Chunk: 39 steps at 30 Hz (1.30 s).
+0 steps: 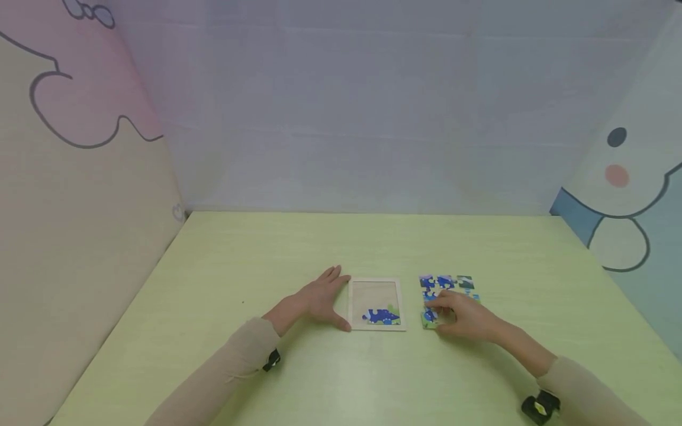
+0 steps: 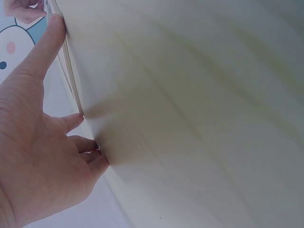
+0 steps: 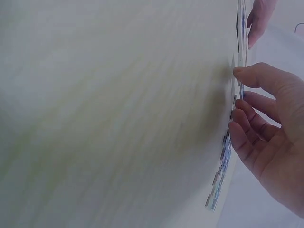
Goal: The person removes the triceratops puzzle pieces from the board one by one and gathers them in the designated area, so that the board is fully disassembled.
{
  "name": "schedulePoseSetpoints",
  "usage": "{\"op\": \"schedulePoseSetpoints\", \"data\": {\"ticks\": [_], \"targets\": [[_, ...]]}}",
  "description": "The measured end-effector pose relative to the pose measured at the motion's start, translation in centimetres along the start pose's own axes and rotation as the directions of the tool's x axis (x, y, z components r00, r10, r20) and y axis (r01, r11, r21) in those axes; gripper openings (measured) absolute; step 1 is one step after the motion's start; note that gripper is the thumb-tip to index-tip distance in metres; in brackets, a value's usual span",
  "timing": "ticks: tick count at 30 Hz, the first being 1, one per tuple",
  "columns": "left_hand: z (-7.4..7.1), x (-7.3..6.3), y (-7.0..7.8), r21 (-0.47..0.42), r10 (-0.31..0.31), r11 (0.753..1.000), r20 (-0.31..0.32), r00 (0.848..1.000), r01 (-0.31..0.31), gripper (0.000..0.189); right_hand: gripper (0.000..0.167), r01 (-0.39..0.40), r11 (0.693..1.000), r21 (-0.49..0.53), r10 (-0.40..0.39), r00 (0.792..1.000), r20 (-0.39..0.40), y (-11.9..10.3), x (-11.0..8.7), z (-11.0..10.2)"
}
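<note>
A light wooden puzzle frame (image 1: 376,280) lies flat on the table, with joined blue and green jigsaw pieces (image 1: 382,316) in its lower right part. Spread along the frame's left side, my left hand (image 1: 326,299) touches its edge with thumb and fingertips; the left wrist view shows that hand (image 2: 52,142) from the side. To the right of the frame, my right hand (image 1: 467,318) pinches a green and blue puzzle piece (image 1: 428,319) between thumb and index finger. In the right wrist view the other fingers of this hand (image 3: 280,128) are bent above the loose pieces.
Several loose puzzle pieces (image 1: 445,281) lie close together around and partly beneath the right hand. The pale green table (image 1: 298,236) extends on every side, with a cloth wall (image 1: 373,118) behind it and printed side walls at left and right.
</note>
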<state>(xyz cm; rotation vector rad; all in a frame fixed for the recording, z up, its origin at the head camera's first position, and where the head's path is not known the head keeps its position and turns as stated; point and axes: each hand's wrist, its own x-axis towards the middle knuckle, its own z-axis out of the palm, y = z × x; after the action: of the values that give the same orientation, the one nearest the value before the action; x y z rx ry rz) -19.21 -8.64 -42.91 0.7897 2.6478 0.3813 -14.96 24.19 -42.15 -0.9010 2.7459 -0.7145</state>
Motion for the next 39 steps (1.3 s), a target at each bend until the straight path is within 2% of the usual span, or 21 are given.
{"op": "schedulePoseSetpoints", "data": {"ticks": [5, 18, 39], "targets": [[-0.01, -0.13, -0.04, 0.009, 0.016, 1.000, -0.010, 1.000, -0.016, 0.109, 0.043, 0.008, 1.000, 0.000, -0.008, 1.000, -0.012, 0.10, -0.44, -0.06], [0.22, 0.08, -0.20, 0.013, 0.004, 1.000, -0.011, 1.000, -0.004, 0.109, 0.040, 0.027, 1.000, -0.008, -0.028, 0.999, -0.041, 0.50, -0.88, 0.14], [0.19, 0.02, -0.10, 0.003, 0.002, 1.000, -0.014, 1.000, -0.002, 0.110, 0.041, 0.014, 1.000, 0.017, -0.014, 1.000, -0.003, 0.41, -0.72, -0.37]]}}
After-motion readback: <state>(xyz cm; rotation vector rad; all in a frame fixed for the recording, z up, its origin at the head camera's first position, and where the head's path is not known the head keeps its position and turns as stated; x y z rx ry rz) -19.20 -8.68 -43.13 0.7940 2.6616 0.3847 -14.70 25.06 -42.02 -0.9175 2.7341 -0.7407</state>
